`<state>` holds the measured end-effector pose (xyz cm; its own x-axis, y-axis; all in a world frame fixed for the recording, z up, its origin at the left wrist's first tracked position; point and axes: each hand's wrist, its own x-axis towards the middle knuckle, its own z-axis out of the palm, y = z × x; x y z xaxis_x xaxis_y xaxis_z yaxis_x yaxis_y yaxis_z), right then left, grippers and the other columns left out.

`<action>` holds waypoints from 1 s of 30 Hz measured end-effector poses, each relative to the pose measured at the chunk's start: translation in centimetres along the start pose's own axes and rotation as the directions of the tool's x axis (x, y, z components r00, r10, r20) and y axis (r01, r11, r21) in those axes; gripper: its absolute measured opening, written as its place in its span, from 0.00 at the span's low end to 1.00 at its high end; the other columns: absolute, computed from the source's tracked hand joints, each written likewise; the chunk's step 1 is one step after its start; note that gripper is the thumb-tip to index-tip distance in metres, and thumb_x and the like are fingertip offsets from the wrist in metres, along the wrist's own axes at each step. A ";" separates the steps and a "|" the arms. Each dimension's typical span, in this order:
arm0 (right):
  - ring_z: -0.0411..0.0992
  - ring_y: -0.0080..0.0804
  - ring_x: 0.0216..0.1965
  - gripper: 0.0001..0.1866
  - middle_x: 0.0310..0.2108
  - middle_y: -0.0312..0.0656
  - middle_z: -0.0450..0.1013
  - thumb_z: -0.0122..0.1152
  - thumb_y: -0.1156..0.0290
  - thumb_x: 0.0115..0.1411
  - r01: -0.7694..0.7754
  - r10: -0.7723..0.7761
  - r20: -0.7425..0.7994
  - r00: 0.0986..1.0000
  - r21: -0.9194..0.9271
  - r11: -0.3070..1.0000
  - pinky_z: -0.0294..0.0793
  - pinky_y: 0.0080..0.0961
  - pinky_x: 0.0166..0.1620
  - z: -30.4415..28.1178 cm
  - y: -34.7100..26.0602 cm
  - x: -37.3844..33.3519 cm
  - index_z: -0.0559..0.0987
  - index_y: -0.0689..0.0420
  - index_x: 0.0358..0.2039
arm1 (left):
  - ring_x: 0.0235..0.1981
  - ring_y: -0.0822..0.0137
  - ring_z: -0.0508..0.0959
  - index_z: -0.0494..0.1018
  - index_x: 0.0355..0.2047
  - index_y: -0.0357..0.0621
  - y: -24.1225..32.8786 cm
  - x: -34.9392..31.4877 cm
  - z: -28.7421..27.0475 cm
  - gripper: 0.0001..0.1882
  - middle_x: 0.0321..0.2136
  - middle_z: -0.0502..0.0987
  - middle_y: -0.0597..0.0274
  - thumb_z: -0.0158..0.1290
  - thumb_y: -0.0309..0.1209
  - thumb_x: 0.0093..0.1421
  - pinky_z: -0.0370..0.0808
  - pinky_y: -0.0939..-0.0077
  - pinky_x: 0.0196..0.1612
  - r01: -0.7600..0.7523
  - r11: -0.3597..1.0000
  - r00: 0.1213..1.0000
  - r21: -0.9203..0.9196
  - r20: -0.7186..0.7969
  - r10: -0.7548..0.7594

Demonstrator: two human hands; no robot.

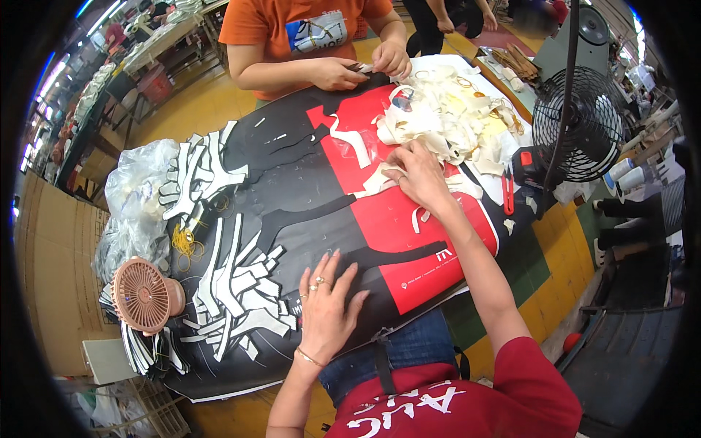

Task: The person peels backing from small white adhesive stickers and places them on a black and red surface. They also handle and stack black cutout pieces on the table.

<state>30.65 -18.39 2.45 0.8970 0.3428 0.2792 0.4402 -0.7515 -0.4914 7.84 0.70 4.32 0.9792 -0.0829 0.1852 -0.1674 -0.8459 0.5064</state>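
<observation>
My left hand (328, 301) lies with fingers spread on the black part of the table covering (299, 182), beside a heap of white, dark-edged strips (244, 292). At the edge of a cream scrap pile (453, 109), my right hand (420, 175) has its fingers bent over a cream cut piece (376, 182); its fingertips partly hide the contact. A long dark cut strip (303, 217) runs from that piece toward the left. Another white curved piece (352, 140) rests on the red part of the covering.
Across the table a person in an orange shirt (292, 66) handles a small dark piece. More white strips (201, 171) and plastic bags (135, 190) lie left, near a small pink fan (146, 296). A red-handled cutter (508, 191) and a black fan (577, 124) are right.
</observation>
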 end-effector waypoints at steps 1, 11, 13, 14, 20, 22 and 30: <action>0.71 0.42 0.46 0.13 0.41 0.44 0.72 0.68 0.65 0.57 0.001 -0.001 -0.007 1.000 0.025 1.000 0.64 0.41 0.53 -0.2 0.0 -0.1 0.80 0.56 0.40 | 0.63 0.50 0.66 0.74 0.53 0.45 -0.1 0.4 -0.3 0.23 0.60 0.68 0.49 0.61 0.37 0.59 0.55 0.50 0.66 -0.003 1.000 1.000 -0.013 -0.030 0.003; 0.75 0.39 0.32 0.05 0.31 0.45 0.77 0.60 0.74 0.63 0.138 -0.093 -0.122 0.988 0.441 0.887 0.72 0.33 0.38 -2.0 0.6 -0.4 0.77 0.63 0.36 | 0.53 0.51 0.75 0.74 0.52 0.39 -0.6 10.2 -0.2 0.21 0.51 0.76 0.46 0.60 0.32 0.59 0.68 0.58 0.57 0.004 0.929 0.978 -0.370 -0.194 -0.081; 0.75 0.34 0.33 0.08 0.33 0.44 0.77 0.61 0.72 0.63 0.100 -0.074 -0.069 0.995 0.540 0.836 0.73 0.30 0.39 -2.2 0.9 -0.2 0.78 0.63 0.39 | 0.42 0.55 0.81 0.76 0.48 0.34 -0.8 13.1 0.5 0.18 0.42 0.80 0.44 0.59 0.32 0.60 0.75 0.63 0.46 -0.032 0.928 0.951 -0.370 -0.298 -0.086; 0.75 0.35 0.34 0.09 0.33 0.44 0.77 0.61 0.72 0.63 0.112 -0.089 -0.068 0.994 0.531 0.840 0.73 0.30 0.39 -2.2 0.9 -0.1 0.78 0.63 0.41 | 0.40 0.60 0.82 0.77 0.45 0.33 -0.9 14.1 0.7 0.16 0.39 0.81 0.47 0.59 0.31 0.60 0.76 0.67 0.43 0.040 0.889 0.972 -0.456 -0.190 -0.141; 0.74 0.39 0.38 0.18 0.45 0.49 0.73 0.63 0.71 0.61 0.123 -0.059 -0.193 0.979 0.340 0.932 0.74 0.34 0.43 -2.8 0.6 0.2 0.77 0.61 0.52 | 0.29 0.75 0.82 0.80 0.35 0.30 -1.0 16.1 2.0 0.10 0.25 0.83 0.59 0.58 0.28 0.62 0.77 0.79 0.33 0.205 0.783 0.964 -0.587 -0.020 -0.267; 0.73 0.39 0.38 0.19 0.46 0.50 0.71 0.66 0.71 0.59 0.129 -0.089 -0.331 0.940 0.102 0.986 0.73 0.33 0.42 -3.2 -0.1 -0.2 0.77 0.61 0.50 | 0.27 0.76 0.81 0.80 0.34 0.30 -1.3 15.8 2.1 0.10 0.24 0.82 0.62 0.60 0.29 0.62 0.76 0.81 0.31 0.206 0.727 0.954 -0.655 -0.030 -0.297; 0.74 0.46 0.31 0.06 0.32 0.47 0.74 0.61 0.72 0.62 0.118 -0.089 -0.095 0.992 0.376 0.919 0.72 0.36 0.37 -4.3 -4.1 -4.1 0.79 0.62 0.36 | 0.24 0.74 0.78 0.82 0.37 0.35 -0.6 14.6 2.8 0.08 0.28 0.84 0.59 0.59 0.28 0.60 0.73 0.78 0.28 0.093 0.694 0.976 -0.714 -0.072 -0.205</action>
<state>24.96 -19.15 6.81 0.8463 0.3534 0.3986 0.5262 -0.4378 -0.7290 22.61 -1.46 4.38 0.9819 0.1305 0.1376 -0.1070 -0.2182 0.9700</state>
